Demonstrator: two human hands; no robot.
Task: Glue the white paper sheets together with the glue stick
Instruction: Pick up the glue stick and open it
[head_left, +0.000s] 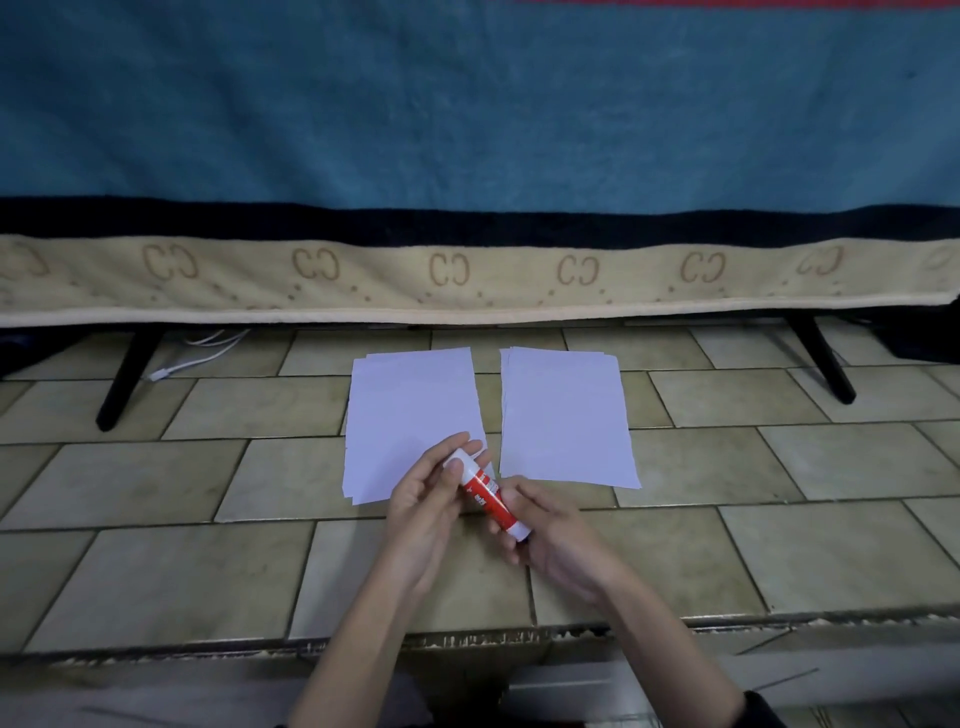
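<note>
Beige tiled counter (208, 561), blue blanket (467, 104) behind.

Both hands hold a red-and-white plastic glue stick (485, 493), the left hand (431, 499) pinching its white cap end, the right hand (550, 535) gripping its base, with two small stacks of white paper sheets (410, 421) (566, 415) on the beige tiled surface (208, 478) just beyond the fingers (470, 447).

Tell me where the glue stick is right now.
In the head view the glue stick is low and centre, held in both hands: the left hand grips its white cap end, the right hand its base, just in front of the left paper stack.
</note>
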